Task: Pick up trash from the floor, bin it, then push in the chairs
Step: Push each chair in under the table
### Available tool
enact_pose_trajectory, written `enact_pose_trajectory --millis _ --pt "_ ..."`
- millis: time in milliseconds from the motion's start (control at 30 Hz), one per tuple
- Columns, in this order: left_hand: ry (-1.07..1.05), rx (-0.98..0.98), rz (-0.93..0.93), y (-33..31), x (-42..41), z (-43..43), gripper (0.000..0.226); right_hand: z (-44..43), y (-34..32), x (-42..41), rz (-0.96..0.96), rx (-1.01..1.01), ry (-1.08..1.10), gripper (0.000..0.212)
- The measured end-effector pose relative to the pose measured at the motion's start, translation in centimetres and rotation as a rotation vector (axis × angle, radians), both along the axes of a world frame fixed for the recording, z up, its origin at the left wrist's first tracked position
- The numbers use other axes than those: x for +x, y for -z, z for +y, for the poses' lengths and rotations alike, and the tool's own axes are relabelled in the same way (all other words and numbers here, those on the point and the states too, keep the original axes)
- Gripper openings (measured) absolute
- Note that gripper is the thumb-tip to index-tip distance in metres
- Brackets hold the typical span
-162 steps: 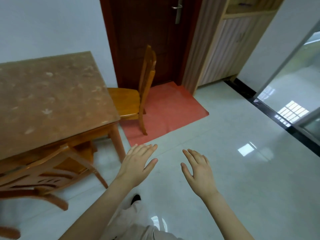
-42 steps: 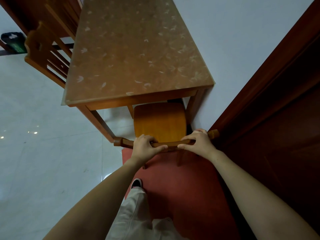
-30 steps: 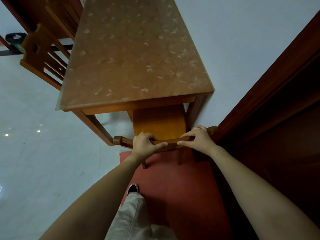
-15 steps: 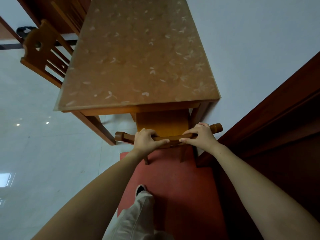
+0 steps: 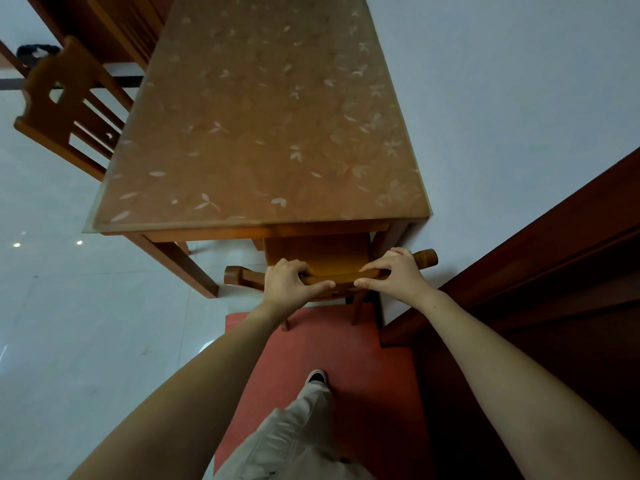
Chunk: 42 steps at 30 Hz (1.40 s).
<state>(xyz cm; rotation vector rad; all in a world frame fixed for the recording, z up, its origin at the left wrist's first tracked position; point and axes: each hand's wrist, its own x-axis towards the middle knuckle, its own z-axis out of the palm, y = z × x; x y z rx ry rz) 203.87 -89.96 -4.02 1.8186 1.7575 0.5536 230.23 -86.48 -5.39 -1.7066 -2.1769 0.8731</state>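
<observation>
A wooden chair (image 5: 317, 252) stands at the near end of the table (image 5: 263, 133), its seat mostly under the tabletop. My left hand (image 5: 289, 280) and my right hand (image 5: 393, 273) both grip the curved top rail of the chair's backrest, side by side. A second wooden chair (image 5: 65, 105) is tucked against the table's left side. No trash shows on the floor.
A dark wooden door and frame (image 5: 554, 289) stand close on the right. A white wall (image 5: 502, 98) runs along the table's right side. A red mat (image 5: 329, 358) lies underfoot, with my shoe (image 5: 317, 375) on it. Glossy white tiles (image 5: 86, 323) spread left. A dark object (image 5: 36, 51) sits far left.
Both hands stayed on the chair's top rail while the chair slid further under the table; less of the seat shows now. Several seconds ago my hands were free.
</observation>
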Motion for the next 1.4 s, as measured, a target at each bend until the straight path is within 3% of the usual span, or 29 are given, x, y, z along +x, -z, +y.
enact_pose_trajectory --millis 133,367,500,633,733,1067,1400 --pt "-0.010 -0.016 0.020 -0.2 0.6 0.3 0.060 0.4 -0.4 0.4 0.031 -0.030 0.021 0.065" --pt "-0.006 -0.032 0.036 -0.9 0.5 -0.5 0.054 -1.1 -2.2 -0.3 0.051 -0.032 0.046 0.048" --pt "-0.051 0.076 0.117 -0.9 1.0 -2.5 0.044 -2.8 -1.5 -0.9 0.211 0.050 0.108 0.043" --pt "-0.132 0.109 0.036 -1.2 1.5 -3.9 0.038 -3.3 -1.0 -0.9 0.303 0.036 0.145 0.040" --pt "-0.209 0.078 -0.035 -1.5 1.9 -3.7 0.037 -2.7 -0.9 -0.8 0.301 0.017 0.150 0.048" --pt "-0.257 0.067 -0.137 -0.1 1.8 -3.0 0.034 -2.5 -1.2 -0.8 0.326 0.088 0.121 0.025" --pt "-0.216 0.036 -0.068 -1.1 1.4 -2.4 0.036 -2.4 -2.3 -1.3 0.275 0.053 0.111 0.021"
